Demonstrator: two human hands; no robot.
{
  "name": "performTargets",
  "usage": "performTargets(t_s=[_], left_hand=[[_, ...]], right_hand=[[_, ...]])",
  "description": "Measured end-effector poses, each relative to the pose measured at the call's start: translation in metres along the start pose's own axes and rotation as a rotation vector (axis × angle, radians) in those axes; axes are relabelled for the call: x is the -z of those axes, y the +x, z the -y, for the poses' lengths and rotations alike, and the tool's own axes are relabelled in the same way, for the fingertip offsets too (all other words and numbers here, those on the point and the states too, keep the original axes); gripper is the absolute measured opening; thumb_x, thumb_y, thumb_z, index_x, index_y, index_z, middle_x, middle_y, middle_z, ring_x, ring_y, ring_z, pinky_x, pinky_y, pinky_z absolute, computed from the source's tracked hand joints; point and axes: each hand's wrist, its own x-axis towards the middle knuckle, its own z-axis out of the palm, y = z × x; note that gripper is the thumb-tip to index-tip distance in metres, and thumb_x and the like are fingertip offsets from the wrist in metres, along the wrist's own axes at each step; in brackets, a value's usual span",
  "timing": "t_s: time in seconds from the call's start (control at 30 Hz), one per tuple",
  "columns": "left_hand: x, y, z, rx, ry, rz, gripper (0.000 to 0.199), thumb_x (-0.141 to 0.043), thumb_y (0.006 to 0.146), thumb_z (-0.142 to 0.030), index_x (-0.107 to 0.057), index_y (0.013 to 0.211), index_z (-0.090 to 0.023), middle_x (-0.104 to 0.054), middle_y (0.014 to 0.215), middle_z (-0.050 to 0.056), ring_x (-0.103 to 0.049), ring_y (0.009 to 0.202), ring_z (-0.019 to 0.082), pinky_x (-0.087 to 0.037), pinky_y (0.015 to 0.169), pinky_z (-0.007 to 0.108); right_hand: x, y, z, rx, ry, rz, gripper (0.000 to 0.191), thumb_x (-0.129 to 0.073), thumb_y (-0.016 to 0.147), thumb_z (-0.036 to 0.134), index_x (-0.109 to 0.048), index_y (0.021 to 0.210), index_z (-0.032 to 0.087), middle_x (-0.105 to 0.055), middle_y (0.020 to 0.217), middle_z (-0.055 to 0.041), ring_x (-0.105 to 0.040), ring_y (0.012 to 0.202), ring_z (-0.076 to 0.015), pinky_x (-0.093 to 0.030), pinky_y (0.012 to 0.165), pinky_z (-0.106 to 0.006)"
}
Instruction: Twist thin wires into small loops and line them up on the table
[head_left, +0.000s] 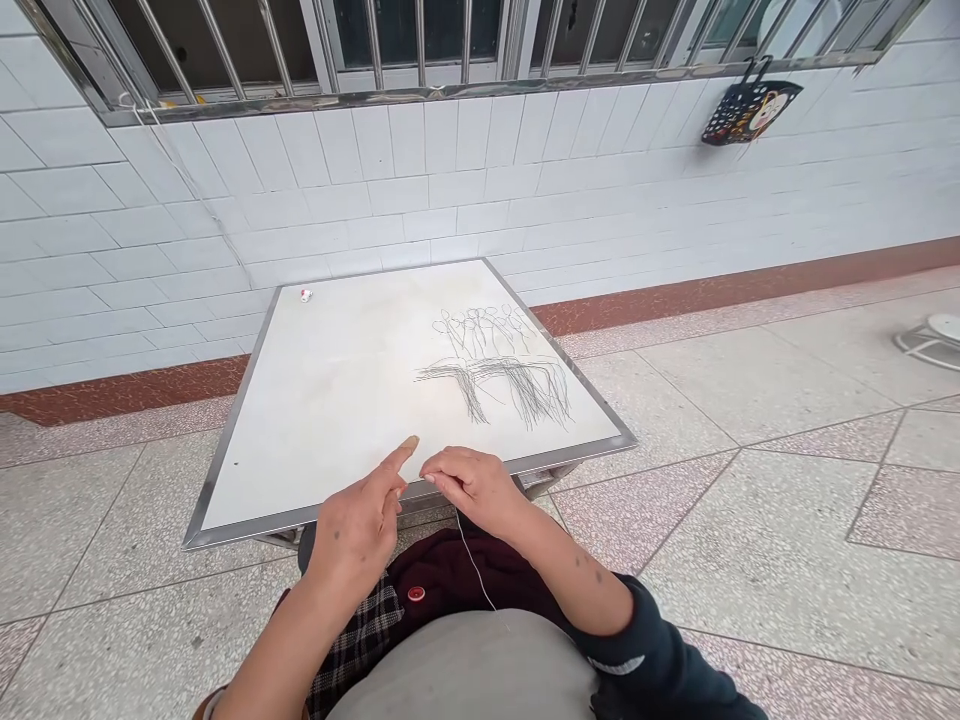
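My left hand (358,525) is just over the near edge of the white table (337,400). Its index finger stretches forward, while the other fingers curl in towards the thumb. Close to its right, my right hand (480,488) has thumb and fingers pressed together. Whatever lies between the fingertips of either hand is too small to make out. Beyond my right hand, thin dark wires lie on the tabletop: a group of looped wires (480,325) farther back, and bent bundles of wires (525,385) nearer me.
A small white and red object (306,296) sits at the table's far left corner. A white tiled wall (390,220) with barred windows stands behind. A patterned bag (752,112) hangs from the bars. A round stool (934,335) is at far right. A white cord (474,565) crosses my lap.
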Motion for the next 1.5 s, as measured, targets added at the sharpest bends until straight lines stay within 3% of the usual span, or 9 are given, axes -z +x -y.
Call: performTargets(t_s=[0.13, 0.3, 0.53, 0.77, 0.97, 1.07, 1.27, 1.5], left_hand=[[0.003, 0.002, -0.003, 0.034, 0.020, -0.010, 0.058, -0.038, 0.088, -0.015, -0.029, 0.142, -0.034, -0.068, 0.090, -0.006, -0.066, 0.075, 0.012, -0.047, 0.063, 0.024], [-0.006, 0.008, -0.008, -0.068, 0.145, -0.071, 0.053, -0.042, 0.091, -0.019, -0.032, 0.142, -0.030, -0.071, 0.092, -0.002, -0.065, 0.080, 0.015, -0.046, 0.065, 0.025], [-0.008, 0.008, -0.016, 0.053, -0.022, -0.115, 0.047, -0.041, 0.093, -0.023, -0.036, 0.139, -0.033, -0.072, 0.096, -0.007, -0.067, 0.081, 0.011, -0.048, 0.065, 0.022], [-0.009, 0.008, -0.021, 0.055, -0.123, -0.174, 0.044, -0.040, 0.094, -0.025, -0.040, 0.137, -0.032, -0.072, 0.102, -0.006, -0.067, 0.086, 0.011, -0.052, 0.075, 0.025], [-0.009, 0.008, -0.020, 0.081, -0.159, -0.181, 0.044, -0.041, 0.093, -0.027, -0.041, 0.137, -0.033, -0.071, 0.105, -0.004, -0.067, 0.087, 0.013, -0.052, 0.080, 0.029], [-0.006, 0.010, -0.021, 0.081, -0.170, -0.190, 0.043, -0.041, 0.093, -0.025, -0.044, 0.135, -0.032, -0.072, 0.103, -0.003, -0.066, 0.087, 0.014, -0.052, 0.081, 0.029], [0.001, 0.014, -0.024, 0.243, -0.248, -0.159, 0.045, -0.047, 0.089, -0.023, -0.047, 0.132, -0.037, -0.072, 0.096, -0.006, -0.065, 0.071, 0.012, -0.051, 0.070, 0.028], [0.000, 0.013, -0.025, 0.253, -0.274, -0.186, 0.044, -0.047, 0.088, -0.028, -0.049, 0.131, -0.036, -0.072, 0.096, -0.004, -0.063, 0.064, 0.011, -0.048, 0.059, 0.025]], right_hand=[[-0.002, -0.002, 0.002, -0.089, 0.064, -0.044, 0.014, -0.047, 0.093, 0.021, -0.061, 0.095, 0.023, -0.066, 0.086, 0.0003, -0.059, 0.076, -0.0125, -0.042, 0.069, -0.023], [-0.006, -0.002, 0.009, -0.085, 0.080, -0.071, 0.014, -0.047, 0.091, 0.018, -0.060, 0.089, 0.021, -0.064, 0.082, 0.0001, -0.057, 0.073, -0.0125, -0.041, 0.067, -0.023], [-0.009, -0.007, 0.016, -0.184, 0.156, -0.140, 0.011, -0.053, 0.088, 0.025, -0.056, 0.098, 0.022, -0.060, 0.070, 0.0032, -0.051, 0.056, -0.0111, -0.040, 0.057, -0.023], [-0.015, -0.010, 0.017, -0.141, 0.206, -0.209, 0.010, -0.051, 0.091, 0.025, -0.058, 0.097, 0.022, -0.065, 0.089, -0.0020, -0.059, 0.073, -0.0135, -0.045, 0.065, -0.024], [-0.017, -0.012, 0.016, -0.153, 0.236, -0.184, 0.011, -0.049, 0.091, 0.025, -0.058, 0.096, 0.022, -0.063, 0.085, -0.0014, -0.058, 0.068, -0.0121, -0.047, 0.064, -0.025], [-0.017, -0.012, 0.017, -0.227, 0.405, -0.131, 0.017, -0.045, 0.093, 0.030, -0.057, 0.101, 0.022, -0.061, 0.083, -0.0007, -0.055, 0.060, -0.0100, -0.047, 0.056, -0.023], [-0.013, -0.008, 0.017, -0.310, 0.821, -0.041, 0.025, -0.044, 0.094, 0.039, -0.054, 0.106, 0.020, -0.060, 0.079, -0.0011, -0.051, 0.063, -0.0098, -0.043, 0.051, -0.021], [-0.020, -0.010, 0.015, -0.332, 0.705, -0.136, 0.018, -0.054, 0.088, 0.034, -0.057, 0.102, 0.023, -0.061, 0.084, -0.0006, -0.053, 0.065, -0.0103, -0.045, 0.056, -0.022]])
